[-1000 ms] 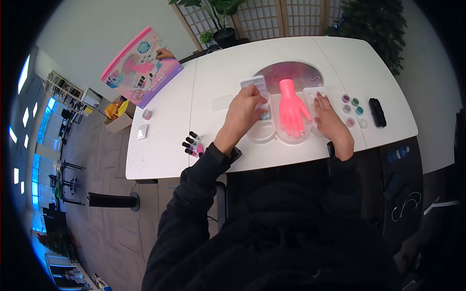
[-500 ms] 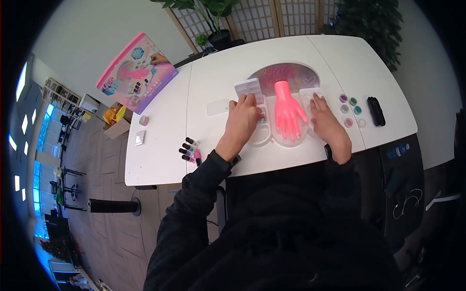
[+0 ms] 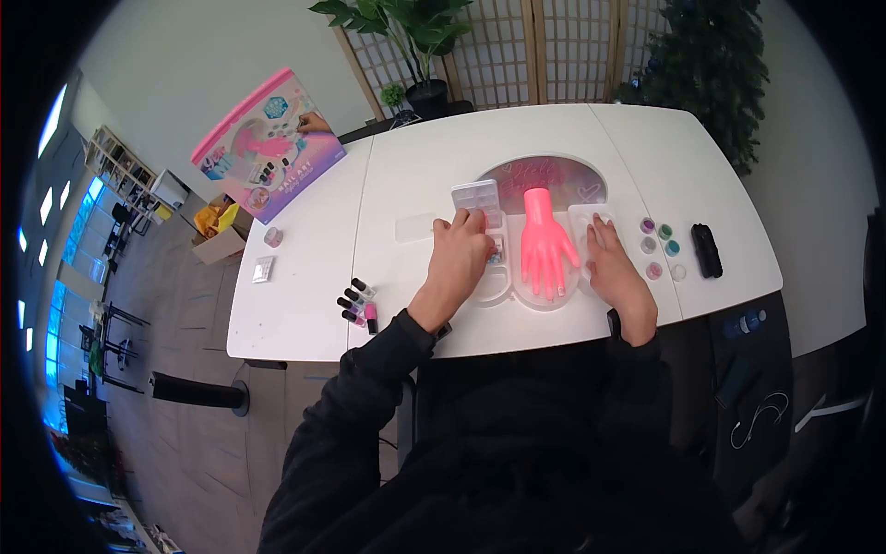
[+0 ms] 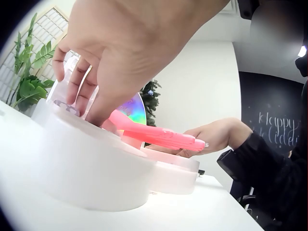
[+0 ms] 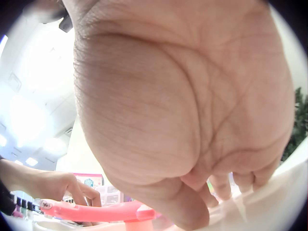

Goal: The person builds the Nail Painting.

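My left hand reaches down into a compartmented clear case in the left part of a white nail-art station. The case's clear lid stands raised behind the fingers. In the left wrist view, my thumb and fingers go in over the station's rim, so their tips are hidden and I cannot tell whether they pinch anything. A pink model hand lies palm down in the middle, a decorated nail at one fingertip. My right hand rests with fingers extended on the right-hand tray.
Nail polish bottles stand to the left, near a clear flat lid. Several small glitter pots and a black case lie to the right. A shiny arched panel stands behind the model hand. The product box is at the far left.
My left hand has lowered from above the compartmented case, its fingers now down in it. The right hand stays on its tray. The head view has shifted slightly.
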`<action>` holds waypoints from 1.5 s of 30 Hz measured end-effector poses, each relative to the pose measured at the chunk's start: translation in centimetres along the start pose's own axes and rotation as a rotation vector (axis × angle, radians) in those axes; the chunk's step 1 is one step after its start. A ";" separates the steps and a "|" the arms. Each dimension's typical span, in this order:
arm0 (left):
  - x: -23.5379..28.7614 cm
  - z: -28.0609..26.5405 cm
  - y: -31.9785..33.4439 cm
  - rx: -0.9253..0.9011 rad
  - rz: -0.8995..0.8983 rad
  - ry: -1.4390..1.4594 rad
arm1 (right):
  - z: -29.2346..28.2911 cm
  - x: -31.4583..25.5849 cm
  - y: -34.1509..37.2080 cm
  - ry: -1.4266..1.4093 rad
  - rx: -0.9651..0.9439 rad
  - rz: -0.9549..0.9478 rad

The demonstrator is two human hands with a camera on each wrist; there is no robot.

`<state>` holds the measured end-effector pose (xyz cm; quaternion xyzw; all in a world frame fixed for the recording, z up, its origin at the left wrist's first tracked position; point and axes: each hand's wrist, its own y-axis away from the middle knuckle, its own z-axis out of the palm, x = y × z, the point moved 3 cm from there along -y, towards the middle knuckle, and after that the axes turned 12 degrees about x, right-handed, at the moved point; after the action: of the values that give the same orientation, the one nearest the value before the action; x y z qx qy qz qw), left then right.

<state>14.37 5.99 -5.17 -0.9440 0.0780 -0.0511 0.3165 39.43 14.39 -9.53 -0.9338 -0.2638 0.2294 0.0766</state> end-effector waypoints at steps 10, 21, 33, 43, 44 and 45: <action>0.4 -1.2 1.8 0.154 0.019 0.105 | -0.4 -0.5 0.2 0.002 -0.002 -0.006; -0.5 0.0 2.8 0.037 -0.048 0.151 | 0.1 0.2 0.0 0.012 -0.027 -0.040; -0.7 0.5 3.4 0.058 -0.115 0.151 | -0.1 0.1 -0.1 0.023 -0.045 -0.024; -3.0 -1.4 2.9 0.011 -0.241 0.408 | -0.1 0.5 0.2 0.067 -0.049 -0.052; -2.7 -1.2 3.1 0.022 -0.252 0.426 | -0.2 0.3 0.5 0.053 -0.054 -0.063; -2.9 -1.2 2.8 0.004 -0.191 0.356 | -0.5 0.1 0.0 0.032 -0.043 -0.079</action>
<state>11.03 3.62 -6.06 -0.9225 0.0426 -0.2471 0.2934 39.76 14.41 -9.19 -0.9276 -0.3041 0.2055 0.0699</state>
